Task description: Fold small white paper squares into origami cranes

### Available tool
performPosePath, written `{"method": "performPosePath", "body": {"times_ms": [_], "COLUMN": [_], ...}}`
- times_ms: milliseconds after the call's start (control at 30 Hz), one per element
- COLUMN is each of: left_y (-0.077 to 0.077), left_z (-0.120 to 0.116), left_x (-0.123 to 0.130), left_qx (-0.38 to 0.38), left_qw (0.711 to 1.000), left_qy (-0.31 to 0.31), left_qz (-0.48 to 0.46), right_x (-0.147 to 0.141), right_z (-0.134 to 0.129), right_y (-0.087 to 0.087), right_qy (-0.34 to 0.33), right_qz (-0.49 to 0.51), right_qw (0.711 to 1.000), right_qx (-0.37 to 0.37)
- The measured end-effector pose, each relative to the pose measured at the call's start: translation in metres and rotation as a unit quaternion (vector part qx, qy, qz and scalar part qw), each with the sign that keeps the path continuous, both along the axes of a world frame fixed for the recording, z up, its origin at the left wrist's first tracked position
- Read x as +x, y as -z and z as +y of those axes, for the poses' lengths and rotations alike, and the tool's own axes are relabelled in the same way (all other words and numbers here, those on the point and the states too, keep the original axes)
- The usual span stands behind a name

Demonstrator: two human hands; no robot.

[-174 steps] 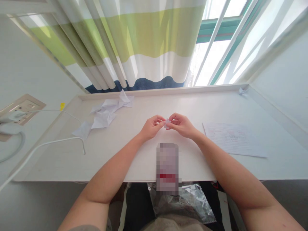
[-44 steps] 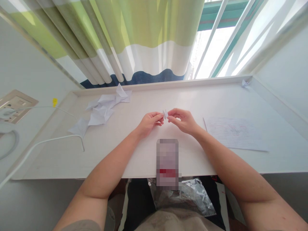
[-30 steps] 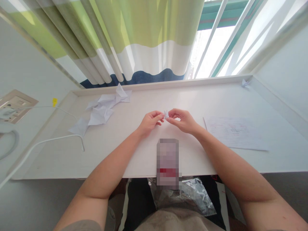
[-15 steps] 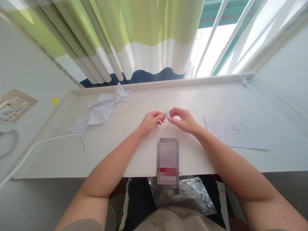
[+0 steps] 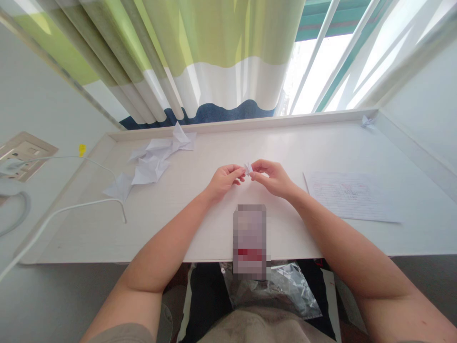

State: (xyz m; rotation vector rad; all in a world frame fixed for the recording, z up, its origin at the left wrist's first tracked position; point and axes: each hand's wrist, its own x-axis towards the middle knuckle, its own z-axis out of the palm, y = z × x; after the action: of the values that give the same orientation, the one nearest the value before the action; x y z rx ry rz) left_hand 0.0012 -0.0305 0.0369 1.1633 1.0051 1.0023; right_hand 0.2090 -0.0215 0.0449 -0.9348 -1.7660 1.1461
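Between my two hands, above the middle of the white desk, is a small piece of folded white paper (image 5: 248,168). My left hand (image 5: 226,180) pinches its left side between thumb and fingers. At its right side, the thumb and forefinger of my right hand (image 5: 269,176) close on the paper's edge. The paper's folds stand up in small points, too small to make out in detail. Below my hands, a blurred-out upright rectangle (image 5: 249,238) overlaps the desk's front edge.
Several folded white papers (image 5: 152,166) lie at the back left. A small folded paper (image 5: 367,122) sits in the far right corner. A written sheet (image 5: 353,196) lies right of my hands. A white cable (image 5: 89,204) crosses the left side. Clear plastic (image 5: 293,290) rests on my lap.
The folded paper has turned slightly between my fingers, and its points look more spread. My hands have hardly moved.
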Motion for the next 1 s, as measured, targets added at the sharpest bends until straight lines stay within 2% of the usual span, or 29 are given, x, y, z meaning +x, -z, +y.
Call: {"method": "performPosePath", "body": {"times_ms": [533,800,1000], "left_y": [-0.0005,-0.0021,0.0004], "left_z": [-0.0016,-0.0018,-0.0002], "left_x": [0.002,0.0013,0.0017], "left_qx": [0.012,0.007,0.018], "left_qw": [1.0,1.0,1.0], "left_qy": [0.003,0.004,-0.013], "left_qz": [-0.011,-0.006,-0.009], "right_x": [-0.0005,0.0007,0.0019], "right_z": [0.0002,0.0018,0.0022], "right_y": [0.0026,0.0053,0.007], "right_qy": [0.039,0.036,0.045], "right_qz": [-0.024,-0.025,-0.035], "right_qw": [0.993,0.993,0.994], "right_qx": [0.108,0.113,0.091]}}
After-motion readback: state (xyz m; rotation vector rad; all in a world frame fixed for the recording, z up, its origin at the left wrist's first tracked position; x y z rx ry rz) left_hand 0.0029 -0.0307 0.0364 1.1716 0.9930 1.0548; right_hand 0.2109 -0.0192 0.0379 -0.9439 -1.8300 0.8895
